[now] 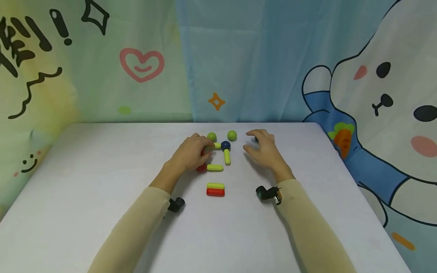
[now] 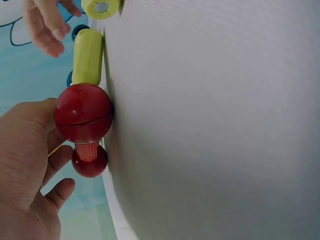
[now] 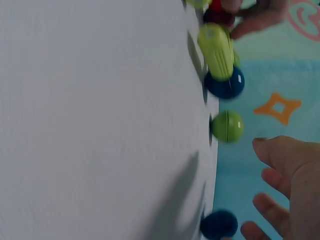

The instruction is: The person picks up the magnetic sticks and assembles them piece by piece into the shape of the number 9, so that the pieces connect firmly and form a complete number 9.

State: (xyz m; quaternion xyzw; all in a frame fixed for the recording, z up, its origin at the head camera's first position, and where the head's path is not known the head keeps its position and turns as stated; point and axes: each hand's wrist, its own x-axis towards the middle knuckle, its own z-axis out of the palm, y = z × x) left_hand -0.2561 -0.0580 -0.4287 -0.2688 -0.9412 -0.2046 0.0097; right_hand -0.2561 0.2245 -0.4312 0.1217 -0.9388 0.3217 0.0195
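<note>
My left hand (image 1: 192, 153) curls round a red rod (image 2: 87, 151) joined between two red balls (image 2: 84, 113), thumb and fingers on either side. One yellow-green rod (image 1: 215, 167) extends right from the nearer red ball (image 1: 201, 168). Farther back, another yellow-green rod (image 1: 217, 145) meets a dark blue ball (image 1: 225, 145), which has a third yellow-green rod (image 1: 227, 157) pointing toward me. My right hand (image 1: 264, 149) hovers at the right with its fingers spread and relaxed, holding nothing. Close to its fingers sits another dark blue ball (image 3: 219, 224), mostly hidden in the head view.
Two green balls (image 1: 232, 135) lie behind the joined pieces. Nearer me, a loose yellow-green rod (image 1: 215, 185) lies alongside a red rod (image 1: 215, 192). The white table (image 1: 102, 182) ends at a printed curtain (image 1: 246, 64) at the back.
</note>
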